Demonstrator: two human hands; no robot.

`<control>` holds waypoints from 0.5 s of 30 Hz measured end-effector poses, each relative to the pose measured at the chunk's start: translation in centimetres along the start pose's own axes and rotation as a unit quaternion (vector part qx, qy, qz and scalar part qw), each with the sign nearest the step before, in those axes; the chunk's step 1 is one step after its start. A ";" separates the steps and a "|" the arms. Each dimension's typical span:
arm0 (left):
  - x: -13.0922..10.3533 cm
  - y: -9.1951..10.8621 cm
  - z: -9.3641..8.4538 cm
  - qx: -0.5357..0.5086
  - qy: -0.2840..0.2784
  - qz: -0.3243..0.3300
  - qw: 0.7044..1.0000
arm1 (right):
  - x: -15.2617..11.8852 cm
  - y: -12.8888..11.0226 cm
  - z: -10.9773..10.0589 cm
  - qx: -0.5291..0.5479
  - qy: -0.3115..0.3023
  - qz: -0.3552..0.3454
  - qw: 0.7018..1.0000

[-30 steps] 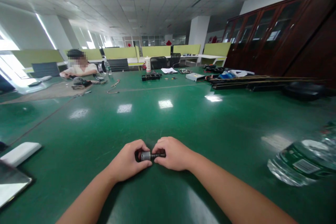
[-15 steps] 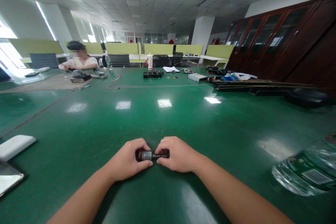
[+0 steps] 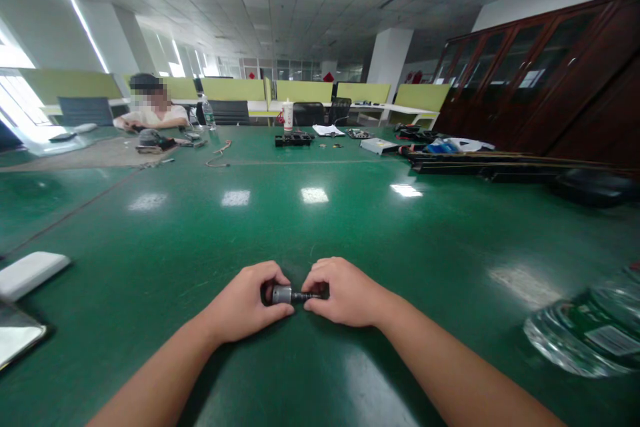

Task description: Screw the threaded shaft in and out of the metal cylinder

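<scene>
Both hands (image 3: 253, 300) (image 3: 347, 295) curled close together

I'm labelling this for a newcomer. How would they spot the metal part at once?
On the green table, look to the near middle. The metal part sits between the left hand and the right hand: a silver-grey cylinder with a thin dark shaft, the only object those hands hold.

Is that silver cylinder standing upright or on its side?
On its side: the silver cylinder is in the left hand, with a dark rod extending sideways to the right hand.
</scene>
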State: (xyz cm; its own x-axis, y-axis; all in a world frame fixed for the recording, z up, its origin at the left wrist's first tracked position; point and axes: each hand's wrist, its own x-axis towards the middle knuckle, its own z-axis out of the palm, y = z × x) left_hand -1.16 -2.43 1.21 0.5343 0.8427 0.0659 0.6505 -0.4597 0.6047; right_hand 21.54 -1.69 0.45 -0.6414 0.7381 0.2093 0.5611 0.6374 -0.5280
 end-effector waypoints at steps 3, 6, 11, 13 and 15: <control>0.0 0.0 0.0 -0.002 0.000 0.000 1.000 | -0.1 0.0 -0.2 0.002 -0.004 0.009 1.000; 0.0 0.0 -0.1 -0.001 -0.001 0.000 1.000 | -0.1 0.0 -0.4 0.003 -0.011 0.016 1.000; 0.0 0.0 -0.1 -0.006 -0.001 0.000 1.000 | 0.0 0.0 -0.6 -0.001 -0.015 0.026 1.000; 0.0 0.0 0.0 -0.006 -0.001 -0.003 1.000 | 0.0 0.0 -0.6 0.002 -0.018 0.031 0.999; 0.0 0.1 0.0 -0.004 0.000 -0.006 1.000 | 0.0 0.0 -0.6 0.010 -0.026 0.037 0.999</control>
State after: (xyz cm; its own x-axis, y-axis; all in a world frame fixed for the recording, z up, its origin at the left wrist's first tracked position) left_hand -1.12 -2.46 1.28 0.5267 0.8480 0.0583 0.6529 -0.4475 0.6111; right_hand 21.83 -1.56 1.00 -0.6253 0.7699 0.1274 0.5972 0.5772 -0.5569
